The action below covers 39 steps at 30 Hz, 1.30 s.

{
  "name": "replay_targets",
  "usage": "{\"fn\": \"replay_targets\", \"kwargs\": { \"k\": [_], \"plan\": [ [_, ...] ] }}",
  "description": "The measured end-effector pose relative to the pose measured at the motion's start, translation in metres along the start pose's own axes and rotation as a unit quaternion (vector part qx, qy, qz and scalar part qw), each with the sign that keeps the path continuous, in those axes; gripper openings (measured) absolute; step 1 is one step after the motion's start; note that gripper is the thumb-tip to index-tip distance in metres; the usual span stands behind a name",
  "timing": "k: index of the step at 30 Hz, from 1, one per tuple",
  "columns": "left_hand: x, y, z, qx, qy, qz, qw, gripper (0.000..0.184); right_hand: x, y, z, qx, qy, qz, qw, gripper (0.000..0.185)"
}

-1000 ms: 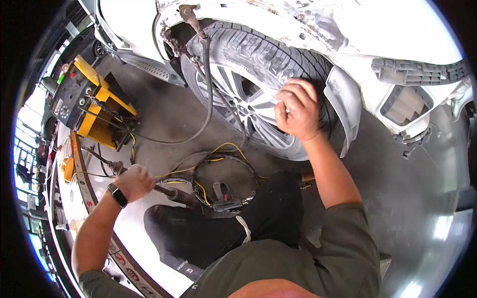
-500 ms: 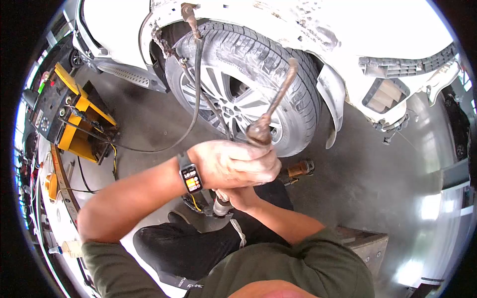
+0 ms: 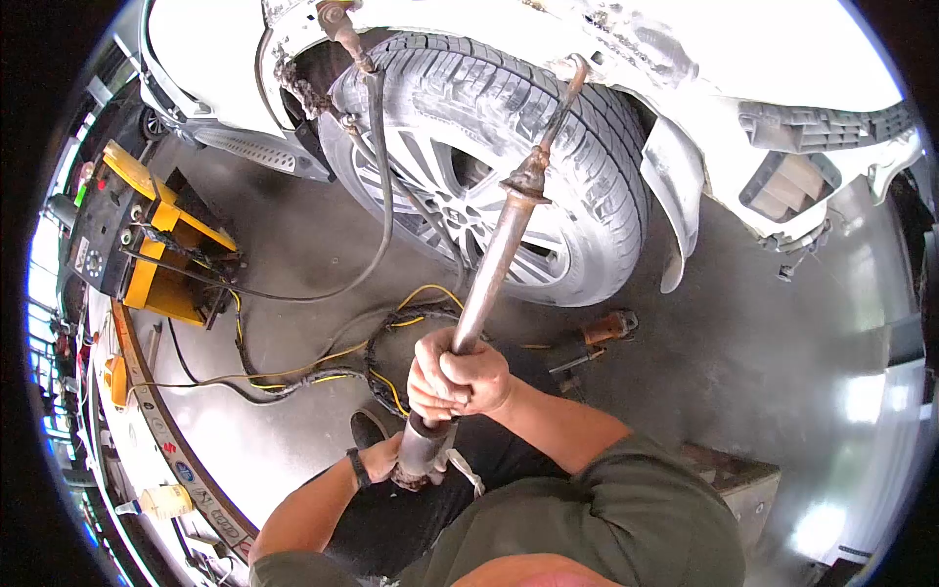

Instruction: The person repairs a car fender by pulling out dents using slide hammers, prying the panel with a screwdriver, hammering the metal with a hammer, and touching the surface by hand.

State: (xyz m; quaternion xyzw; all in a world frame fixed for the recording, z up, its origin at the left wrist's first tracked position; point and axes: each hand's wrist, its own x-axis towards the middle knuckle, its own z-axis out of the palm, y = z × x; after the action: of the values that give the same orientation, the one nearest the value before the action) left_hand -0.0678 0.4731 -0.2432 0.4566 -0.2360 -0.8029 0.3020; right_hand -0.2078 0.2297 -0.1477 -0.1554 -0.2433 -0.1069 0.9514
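- Your slide hammer (image 3: 497, 256) is metal, its shaft smooth with a dull shine, its hook (image 3: 577, 76) rust-brown and rough.
- Facing you, the tyre (image 3: 608, 215) is matt rubber, dusty and grooved; its wheel (image 3: 460, 210) looks like satin silver metal.
- Beyond it, the car body (image 3: 782, 49) is glossy white paint, scuffed along the arch.
- Your shirt (image 3: 587, 514) is matt cloth.
- Around you, the floor (image 3: 293, 220) is smooth, with glossy glare at right.

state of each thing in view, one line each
long brown metal rod with hooked tip, gripped, slanting upward
right hand, fingers closed around the rod
left hand, fingers around the rod's lower end
silver wheel with black tyre, upright
white car body, scraped
yellow and black machine, standing
orange and black power tool, lying down
yellow and black cables, loosely looped
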Motion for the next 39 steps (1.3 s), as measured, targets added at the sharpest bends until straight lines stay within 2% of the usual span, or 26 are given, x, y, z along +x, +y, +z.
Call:
{"fn": "replay_targets", "kwargs": {
  "k": [1, 2, 3, 5, 6, 7, 9, 10, 12, 14, 15, 18, 21, 25, 26, 27, 29, 30, 32, 33, 36, 39],
  "plan": [
    [-0.002, -0.004, -0.004, -0.055, -0.006, 0.002, 0.998, 0.048, 0.001, -0.002, 0.002, 0.010, -0.014, 0.004, 1.000, 0.033],
    [-0.014, 0.017, 0.019, 0.039, 0.055, 0.007, 0.998, 0.050, 0.000, -0.001, 0.004, 0.019, -0.014, 0.001, 1.000, 0.033],
    [-0.016, 0.012, 0.021, 0.012, 0.071, 0.015, 0.997, 0.052, 0.000, -0.001, 0.001, 0.029, -0.040, 0.002, 0.999, 0.033],
    [-0.024, -0.006, 0.028, -0.040, 0.101, 0.033, 0.994, 0.057, -0.003, -0.004, 0.011, 0.008, 0.002, 0.008, 1.000, 0.033],
    [-0.030, -0.014, 0.031, -0.066, 0.113, 0.049, 0.990, 0.070, -0.004, -0.002, 0.012, 0.019, 0.018, 0.017, 1.000, 0.032],
    [-0.031, -0.021, 0.036, -0.092, 0.143, 0.073, 0.983, 0.074, -0.005, 0.001, 0.013, 0.011, 0.029, -0.003, 1.000, 0.029],
    [-0.033, -0.016, 0.060, -0.144, 0.201, 0.117, 0.962, 0.081, -0.008, 0.000, 0.026, -0.038, 0.125, -0.014, 0.991, 0.027],
    [-0.030, -0.021, 0.062, -0.181, 0.164, 0.117, 0.963, 0.088, -0.009, 0.000, 0.032, -0.063, 0.169, -0.017, 0.983, 0.027],
    [-0.023, -0.032, 0.063, -0.103, 0.175, 0.154, 0.967, 0.093, -0.010, 0.000, 0.043, -0.115, 0.253, -0.023, 0.960, 0.027],
    [-0.020, -0.037, 0.071, -0.011, 0.222, 0.188, 0.957, 0.102, -0.010, -0.003, 0.051, -0.163, 0.285, -0.033, 0.944, 0.026],
    [-0.017, -0.035, 0.074, -0.008, 0.224, 0.189, 0.956, 0.103, -0.011, -0.004, 0.054, -0.187, 0.302, -0.039, 0.934, 0.026],
    [-0.007, -0.033, 0.079, -0.006, 0.231, 0.206, 0.951, 0.103, -0.017, -0.002, 0.047, -0.203, 0.273, -0.071, 0.938, 0.022],
    [-0.002, -0.045, 0.058, -0.076, 0.167, 0.183, 0.966, 0.101, -0.025, -0.008, 0.040, -0.189, 0.240, -0.078, 0.949, 0.021],
    [0.004, -0.037, 0.038, -0.155, 0.079, 0.090, 0.981, 0.095, -0.025, -0.012, 0.041, -0.207, 0.219, -0.080, 0.950, 0.023],
    [0.003, -0.035, 0.042, -0.194, 0.054, 0.100, 0.974, 0.092, -0.025, -0.017, 0.046, -0.206, 0.211, -0.071, 0.953, 0.024],
    [-0.003, -0.026, 0.044, -0.159, 0.023, 0.093, 0.983, 0.093, -0.025, -0.020, 0.050, -0.205, 0.203, -0.062, 0.955, 0.024],
    [-0.014, -0.031, 0.041, -0.179, 0.001, 0.050, 0.983, 0.095, -0.025, -0.024, 0.052, -0.211, 0.157, -0.047, 0.964, 0.026],
    [-0.024, -0.033, 0.041, -0.113, 0.013, 0.040, 0.993, 0.096, -0.023, -0.025, 0.053, -0.196, 0.141, -0.046, 0.969, 0.026],
    [-0.037, -0.018, 0.068, -0.185, 0.066, 0.076, 0.978, 0.085, -0.018, -0.026, 0.055, -0.181, 0.102, -0.035, 0.978, 0.028],
    [-0.046, -0.016, 0.071, -0.176, 0.089, 0.057, 0.979, 0.095, -0.015, -0.026, 0.056, -0.167, 0.085, -0.043, 0.981, 0.025],
    [-0.061, -0.019, 0.079, -0.153, 0.151, 0.050, 0.975, 0.091, -0.010, -0.026, 0.060, -0.135, 0.026, -0.009, 0.991, 0.015],
    [-0.061, -0.022, 0.085, -0.119, 0.198, 0.054, 0.971, 0.088, -0.006, -0.022, 0.068, -0.112, -0.019, 0.044, 0.993, 0.019]
  ]
}}
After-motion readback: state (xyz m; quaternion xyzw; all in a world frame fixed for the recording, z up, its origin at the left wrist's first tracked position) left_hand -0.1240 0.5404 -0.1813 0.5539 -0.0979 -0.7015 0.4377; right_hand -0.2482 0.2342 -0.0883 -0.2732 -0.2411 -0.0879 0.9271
